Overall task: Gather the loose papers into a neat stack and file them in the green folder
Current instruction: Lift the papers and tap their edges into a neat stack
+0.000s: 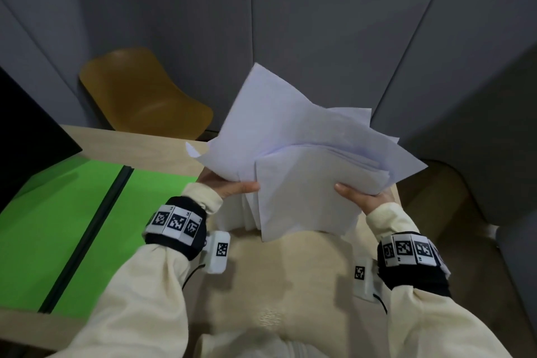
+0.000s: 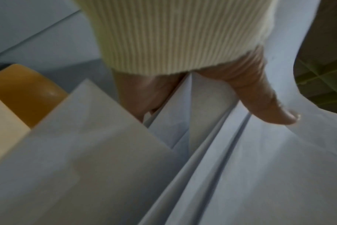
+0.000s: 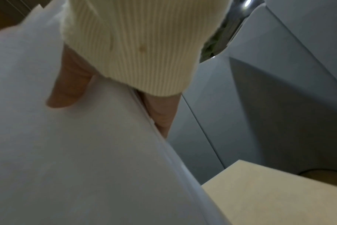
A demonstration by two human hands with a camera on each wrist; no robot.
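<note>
So you've got both hands on the papers (image 1: 293, 160), lifted off the table (image 1: 162, 151) and held in front of your chest. Your left hand (image 1: 229, 187) pinches the left edge of the bundle, thumb on top and fingers under; the left wrist view shows the thumb (image 2: 264, 103) pressed flat on a sheet with several sheets fanned apart below it. Your right hand (image 1: 364, 197) grips the right edge the same way, thumb over, fingers beneath; the right wrist view shows that thumb (image 3: 67, 89) on the top sheet and a finger (image 3: 162, 115) behind the stacked edges.

Papers are not squared: corners stick out at different angles, one sheet pokes up toward the grey wall panels (image 1: 290, 23), another juts right. All sheets look blank on the sides you can see, no readable print.

Green folder (image 1: 72, 218) lies open flat on the table to your left, a dark spine strip (image 1: 96, 221) running down its middle, well apart from the papers. A dark object (image 1: 26, 136), partly in view, sits at the far left beyond it.

Writing: none legible anywhere. Only the black-and-white square marker tags on the wrist bands (image 1: 174, 222) and on the white camera units below each wrist; patterns, not text. No brand visible.

Mustard-yellow chair (image 1: 145, 96) stands behind the table. Cream ribbed sleeves (image 1: 139, 299) cover both arms.
</note>
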